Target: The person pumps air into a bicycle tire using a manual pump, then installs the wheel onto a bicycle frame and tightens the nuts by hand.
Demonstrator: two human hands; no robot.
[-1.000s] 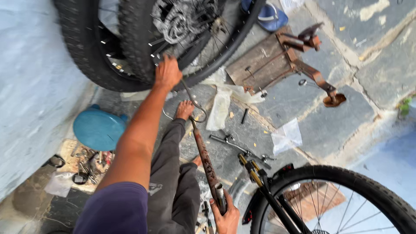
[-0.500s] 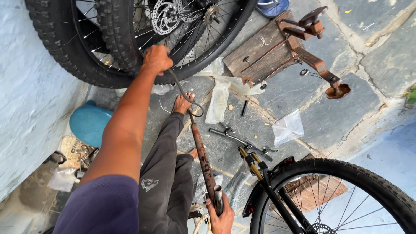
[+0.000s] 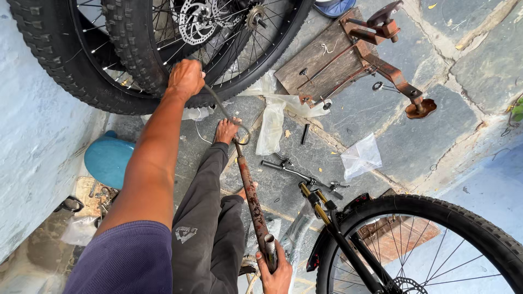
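Note:
My left hand [image 3: 185, 79] reaches out to the knobby black tyre [image 3: 131, 60] of a bicycle wheel leaning on the wall and is shut on the end of a thin grey hose [image 3: 220, 106]. That hose loops down to the base of a rusty floor pump [image 3: 249, 196]. My right hand [image 3: 275, 269] is shut on the top of the pump's shaft. My bare foot [image 3: 226, 130] rests on the pump's base ring on the stone floor.
A second wheel with a disc rotor [image 3: 199, 22] leans behind the first. A bicycle's front wheel and yellow fork [image 3: 338, 228] stand at the lower right. A rusty stand on a wooden board [image 3: 348, 54], plastic bags [image 3: 359, 158] and a blue helmet-like shell [image 3: 109, 158] lie around.
My left hand has stayed at the tyre with the hose while the view tilted down. My right hand keeps its grip on the pump.

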